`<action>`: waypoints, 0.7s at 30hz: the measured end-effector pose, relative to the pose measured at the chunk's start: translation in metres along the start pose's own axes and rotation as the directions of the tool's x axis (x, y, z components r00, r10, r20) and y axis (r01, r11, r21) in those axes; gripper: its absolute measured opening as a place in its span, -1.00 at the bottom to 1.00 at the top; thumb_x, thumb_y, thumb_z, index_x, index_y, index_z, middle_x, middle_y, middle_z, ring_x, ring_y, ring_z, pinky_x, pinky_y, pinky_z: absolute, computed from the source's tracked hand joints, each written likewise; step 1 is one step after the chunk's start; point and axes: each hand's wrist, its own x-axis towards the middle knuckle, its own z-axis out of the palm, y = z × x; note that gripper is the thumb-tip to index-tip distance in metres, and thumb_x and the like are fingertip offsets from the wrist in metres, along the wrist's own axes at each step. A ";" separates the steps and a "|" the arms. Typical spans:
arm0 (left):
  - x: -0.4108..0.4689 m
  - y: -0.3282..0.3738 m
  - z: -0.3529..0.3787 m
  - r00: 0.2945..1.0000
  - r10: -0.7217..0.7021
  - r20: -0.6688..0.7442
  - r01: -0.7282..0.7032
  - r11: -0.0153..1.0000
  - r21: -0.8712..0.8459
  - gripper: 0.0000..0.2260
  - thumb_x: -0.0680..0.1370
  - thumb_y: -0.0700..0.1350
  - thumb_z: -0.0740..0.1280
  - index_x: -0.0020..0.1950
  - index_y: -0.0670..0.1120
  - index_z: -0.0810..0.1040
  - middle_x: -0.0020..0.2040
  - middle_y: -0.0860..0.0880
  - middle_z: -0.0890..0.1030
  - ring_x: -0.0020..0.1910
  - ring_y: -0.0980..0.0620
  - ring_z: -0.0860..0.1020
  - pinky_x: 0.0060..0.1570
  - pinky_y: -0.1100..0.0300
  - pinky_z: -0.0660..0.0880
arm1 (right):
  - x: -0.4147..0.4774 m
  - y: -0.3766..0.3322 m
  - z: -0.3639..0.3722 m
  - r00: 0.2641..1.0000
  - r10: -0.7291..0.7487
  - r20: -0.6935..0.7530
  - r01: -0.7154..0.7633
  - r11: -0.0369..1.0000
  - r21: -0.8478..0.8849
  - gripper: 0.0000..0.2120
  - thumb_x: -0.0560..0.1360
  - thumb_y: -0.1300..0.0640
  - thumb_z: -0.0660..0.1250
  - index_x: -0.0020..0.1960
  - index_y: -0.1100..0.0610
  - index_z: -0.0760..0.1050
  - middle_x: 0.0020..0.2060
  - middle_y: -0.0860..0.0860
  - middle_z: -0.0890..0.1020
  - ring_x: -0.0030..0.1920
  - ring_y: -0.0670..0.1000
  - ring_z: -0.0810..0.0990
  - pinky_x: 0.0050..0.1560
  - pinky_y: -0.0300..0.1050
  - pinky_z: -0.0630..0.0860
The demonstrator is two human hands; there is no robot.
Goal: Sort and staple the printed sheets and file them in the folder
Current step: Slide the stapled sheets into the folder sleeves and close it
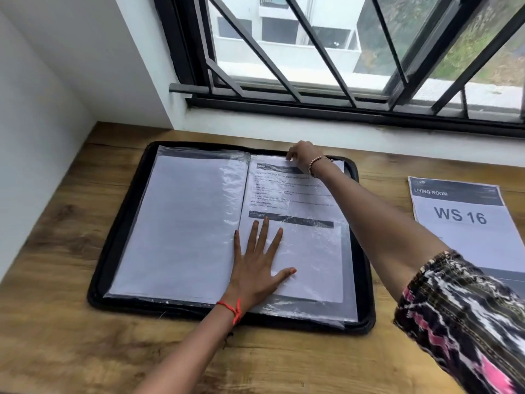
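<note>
A black zip folder lies open on the wooden table, with clear plastic sleeves on both sides. The left sleeve holds a blank-looking white sheet. On the right side a printed sheet with dark header bars sits in or on a sleeve. My left hand presses flat on the lower part of that sheet, fingers spread. My right hand reaches to the sheet's top edge and its curled fingers pinch it there. No stapler is in view.
Another printed sheet reading "LIVING ROOM WS 16" lies on the table to the right of the folder. A white wall stands at the left and a barred window runs along the back edge.
</note>
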 end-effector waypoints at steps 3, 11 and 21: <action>0.000 0.003 0.000 1.000 -0.021 0.012 0.021 1.000 0.006 -0.29 0.50 0.42 -0.17 0.53 0.05 0.09 0.55 -0.13 0.09 0.51 -0.03 0.03 0.36 -0.24 -0.14 | 0.005 -0.001 0.002 0.998 -0.022 0.055 0.020 0.999 0.032 -0.77 0.46 0.36 0.29 0.00 0.14 0.64 0.02 0.10 0.64 0.05 0.11 0.59 0.11 -0.03 0.52; 0.003 0.012 0.004 0.998 -0.061 0.008 0.062 0.998 -0.019 -0.28 0.49 0.43 -0.19 0.53 0.06 0.08 0.55 -0.14 0.07 0.52 -0.06 0.03 0.35 -0.26 -0.10 | 0.004 -0.011 -0.025 0.949 -0.001 0.317 -0.028 0.996 0.088 -0.65 0.46 0.33 0.30 0.24 0.27 0.49 0.22 0.21 0.53 -0.04 0.05 0.42 0.03 -0.12 0.40; 0.012 0.034 0.005 0.991 -0.115 0.073 0.120 0.990 -0.079 -0.28 0.51 0.40 -0.20 0.55 0.01 0.02 0.54 -0.20 0.03 0.51 -0.13 -0.02 0.35 -0.27 -0.18 | -0.015 -0.023 0.005 0.997 -0.008 -0.072 -0.004 0.987 -0.163 -0.73 0.54 0.25 0.13 0.20 0.18 0.46 0.13 0.09 0.56 0.16 0.10 0.50 0.29 0.13 0.31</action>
